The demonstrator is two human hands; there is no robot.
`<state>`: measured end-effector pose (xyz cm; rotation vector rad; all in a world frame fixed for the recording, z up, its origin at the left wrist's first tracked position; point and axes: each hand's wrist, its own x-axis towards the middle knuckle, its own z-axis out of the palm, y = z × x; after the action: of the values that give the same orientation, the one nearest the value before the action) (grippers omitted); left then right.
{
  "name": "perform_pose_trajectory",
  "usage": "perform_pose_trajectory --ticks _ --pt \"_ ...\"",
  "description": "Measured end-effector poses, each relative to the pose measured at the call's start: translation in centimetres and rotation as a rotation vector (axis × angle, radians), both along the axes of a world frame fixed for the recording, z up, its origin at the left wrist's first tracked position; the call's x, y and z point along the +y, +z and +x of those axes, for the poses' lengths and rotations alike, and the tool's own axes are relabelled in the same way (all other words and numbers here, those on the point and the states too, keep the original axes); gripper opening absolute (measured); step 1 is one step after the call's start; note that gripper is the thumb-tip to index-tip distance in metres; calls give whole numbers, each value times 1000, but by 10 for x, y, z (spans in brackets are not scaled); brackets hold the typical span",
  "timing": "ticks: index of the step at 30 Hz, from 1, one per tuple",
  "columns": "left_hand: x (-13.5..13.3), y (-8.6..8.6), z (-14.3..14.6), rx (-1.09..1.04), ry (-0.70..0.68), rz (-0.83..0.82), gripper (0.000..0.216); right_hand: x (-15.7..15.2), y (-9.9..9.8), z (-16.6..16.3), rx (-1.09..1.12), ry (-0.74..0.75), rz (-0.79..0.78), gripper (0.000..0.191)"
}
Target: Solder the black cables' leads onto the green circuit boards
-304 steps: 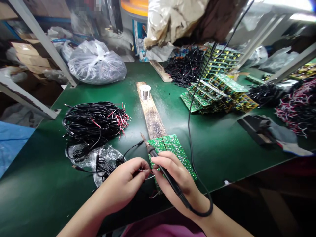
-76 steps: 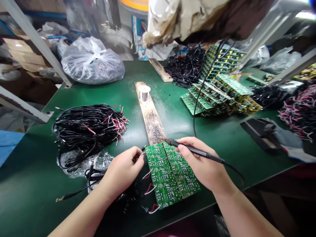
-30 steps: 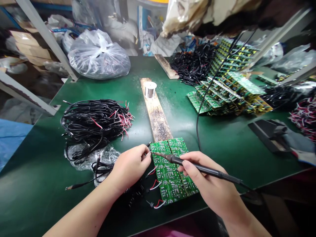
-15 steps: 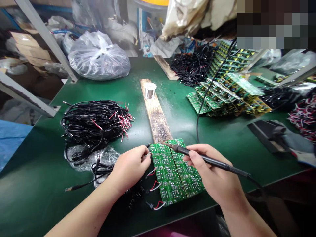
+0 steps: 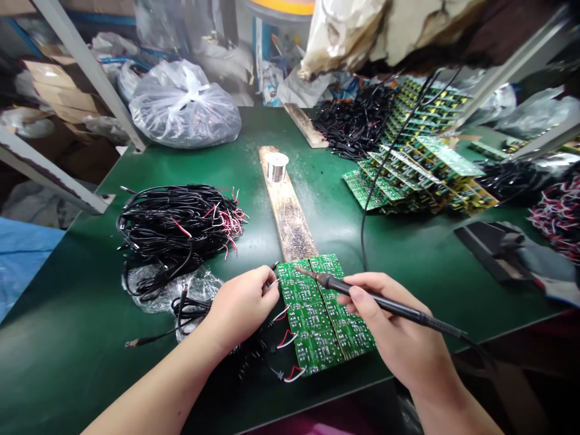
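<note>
My right hand is closed round the handle of a soldering iron. The iron's tip is over the upper left part of a green circuit board panel; whether it touches cannot be told. At the panel's upper left edge my left hand pinches a black cable whose pale wire end reaches the board. Below it, several red and white wires run from the panel's left edge to black cables partly hidden under my left forearm.
A solder spool stands on a scorched wooden board beyond the panel. Black cables lie heaped at left, with crumpled clear plastic near them. Stacked circuit boards are at right; a tied plastic bag sits at the back.
The soldering iron's tip has moved slightly down and toward me, from the panel's far edge to over its upper left part. My left hand holds nearly the same place.
</note>
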<state>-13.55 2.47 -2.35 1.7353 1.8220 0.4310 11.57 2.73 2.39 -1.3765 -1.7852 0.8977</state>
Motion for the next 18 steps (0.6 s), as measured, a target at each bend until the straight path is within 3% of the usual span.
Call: perform_pose_trajectory --ticks 8,14,18 --pt "-4 4 1 -21 5 65 12 -6 2 7 -4 -15 9 15" --pt "-11 7 -1 -62 -84 157 15 -8 1 15 -22 -11 6 14" --pt "-13 7 4 74 -117 206 19 -7 2 17 -13 5 -11 14"
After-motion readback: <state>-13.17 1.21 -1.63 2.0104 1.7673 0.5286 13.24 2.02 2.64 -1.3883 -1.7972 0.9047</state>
